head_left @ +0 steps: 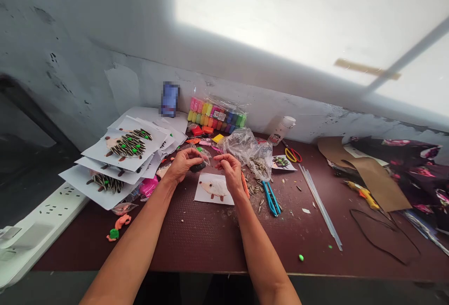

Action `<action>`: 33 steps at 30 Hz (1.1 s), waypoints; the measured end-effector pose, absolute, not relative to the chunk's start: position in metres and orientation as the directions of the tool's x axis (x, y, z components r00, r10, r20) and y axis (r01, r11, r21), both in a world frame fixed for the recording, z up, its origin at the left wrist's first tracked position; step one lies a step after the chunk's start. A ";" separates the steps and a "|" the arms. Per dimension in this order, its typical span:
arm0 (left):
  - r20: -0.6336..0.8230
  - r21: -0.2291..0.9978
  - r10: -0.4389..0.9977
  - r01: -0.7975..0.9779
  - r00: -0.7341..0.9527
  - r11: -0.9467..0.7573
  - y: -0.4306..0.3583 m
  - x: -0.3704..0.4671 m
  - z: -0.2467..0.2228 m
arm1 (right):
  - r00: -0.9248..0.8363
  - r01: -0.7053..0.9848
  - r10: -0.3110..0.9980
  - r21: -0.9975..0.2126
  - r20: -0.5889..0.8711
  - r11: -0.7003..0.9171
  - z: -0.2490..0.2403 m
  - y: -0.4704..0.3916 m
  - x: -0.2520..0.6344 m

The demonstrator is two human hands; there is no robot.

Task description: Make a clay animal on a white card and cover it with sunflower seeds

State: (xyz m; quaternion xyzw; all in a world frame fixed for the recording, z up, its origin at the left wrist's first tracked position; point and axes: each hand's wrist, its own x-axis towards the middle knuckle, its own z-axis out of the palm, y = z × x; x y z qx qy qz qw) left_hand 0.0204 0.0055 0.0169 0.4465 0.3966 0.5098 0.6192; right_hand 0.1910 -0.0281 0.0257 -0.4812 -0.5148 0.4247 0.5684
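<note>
My left hand [185,163] is closed in a pinch, with a bit of clear plastic wrapper [206,159] showing at the fingertips. Just under those fingers sits a black lump [198,167] that looks like modelling clay. My right hand [228,168] faces it across a small gap, thumb and fingers pressed together; whatever they pinch is too small to make out. Between and below both hands lies a white card [206,195] bearing a pale clay hedgehog [214,186] with brown feet. Striped sunflower seeds [254,184] are scattered beside my right wrist.
Left stands a stack of hedgehog cards [105,197] near a power strip [52,214]. Behind are coloured clay packs [217,115] and a plastic bag [242,143]. Rightward lie a blue cutter [271,199], scissors [293,154], glue sticks [321,206] and a yellow glue gun [366,196].
</note>
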 end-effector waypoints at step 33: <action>0.303 0.323 0.949 0.928 0.087 -0.188 0.004 0.018 0.002 | 0.134 -0.051 0.988 -0.996 0.071 0.079 0.020 -0.023 0.200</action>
